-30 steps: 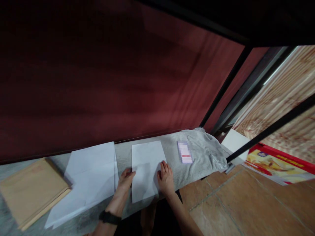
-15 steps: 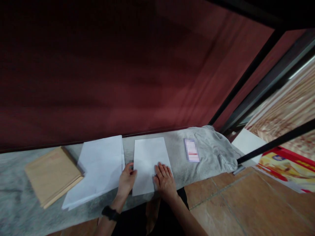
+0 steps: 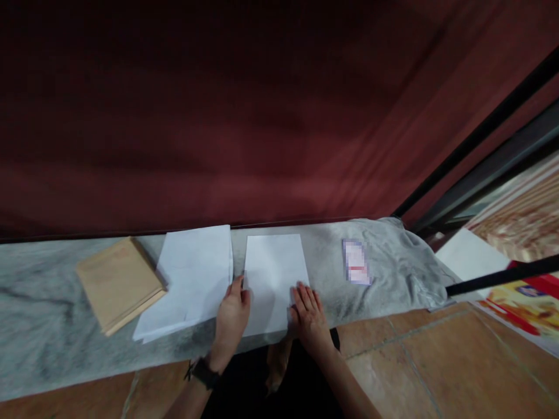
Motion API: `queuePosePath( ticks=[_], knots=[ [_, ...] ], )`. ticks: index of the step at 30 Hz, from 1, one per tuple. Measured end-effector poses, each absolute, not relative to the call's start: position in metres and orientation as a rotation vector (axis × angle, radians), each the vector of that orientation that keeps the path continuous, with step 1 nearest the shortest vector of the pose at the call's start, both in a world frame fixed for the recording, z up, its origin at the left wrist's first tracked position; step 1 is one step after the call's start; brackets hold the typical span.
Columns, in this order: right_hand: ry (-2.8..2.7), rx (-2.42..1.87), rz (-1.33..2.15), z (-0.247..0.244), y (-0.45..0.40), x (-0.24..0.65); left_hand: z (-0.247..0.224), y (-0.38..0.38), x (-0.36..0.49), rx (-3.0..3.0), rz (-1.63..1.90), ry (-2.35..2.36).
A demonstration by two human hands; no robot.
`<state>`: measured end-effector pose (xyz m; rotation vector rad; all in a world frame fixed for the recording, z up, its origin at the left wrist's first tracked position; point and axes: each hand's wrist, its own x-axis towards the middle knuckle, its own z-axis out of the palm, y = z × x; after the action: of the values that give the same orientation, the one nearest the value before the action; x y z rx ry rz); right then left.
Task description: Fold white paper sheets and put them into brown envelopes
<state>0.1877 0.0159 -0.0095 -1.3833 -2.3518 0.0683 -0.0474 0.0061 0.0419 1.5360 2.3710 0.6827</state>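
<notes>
- I'm watching through the head camera, and nearest to me a dark wristband (image 3: 206,373) is circling the left wrist.
- The left hand (image 3: 231,315) is resting at the left edge of the white paper, its fingers curling with the thumb beside that edge; I'm not able to tell whether they are grasping it.
- The right hand (image 3: 311,319) is lying over the right edge, its fingers stretching out flat and released, clenching nothing.
- The white paper (image 3: 274,270) is lying flat on the tabletop (image 3: 39,343) between the two hands, its near edge sitting close to the tabletop's front.
- Just left of it, larger white sheets (image 3: 194,273) are lying in a loose, uneven stack.
- Further left, a brown envelope (image 3: 120,282) is lying at an angle, its right corner overlapping those sheets.
- Right of the paper and apart from it, a small pale card (image 3: 357,262) is lying flat; its print is blurring out.
- Grey cloth (image 3: 406,270) is covering the tabletop and wrinkling at the right end.
- Below, brown tiles (image 3: 414,361) are showing.
- At far right, a red and yellow box (image 3: 526,302) is sitting partly behind a black bar (image 3: 502,277).
- Behind everything, a dark red wall (image 3: 227,134) is rising.
</notes>
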Motion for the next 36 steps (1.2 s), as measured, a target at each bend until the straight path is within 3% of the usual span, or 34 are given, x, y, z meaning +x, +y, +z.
queuePosePath(
  ticks=[3, 8, 25, 36],
  knots=[
    [-2.335, -1.391, 0.072, -0.007, 0.014, 0.182, 0.04, -0.001, -0.026, 1.922, 0.681, 2.424],
    [-2.334, -1.332, 0.111, -0.008, 0.028, 0.167, 0.013, 0.013, 0.012, 2.302, 0.593, 2.11],
    [-2.239, -1.478, -0.064, -0.026, 0.067, 0.204, -0.006, 0.022, -0.021, 2.044, 0.565, 2.372],
    [-2.299, -1.357, -0.026, -0.027, 0.04, 0.211, 0.017, -0.039, -0.014, 2.453, 0.298, 1.944]
  ],
)
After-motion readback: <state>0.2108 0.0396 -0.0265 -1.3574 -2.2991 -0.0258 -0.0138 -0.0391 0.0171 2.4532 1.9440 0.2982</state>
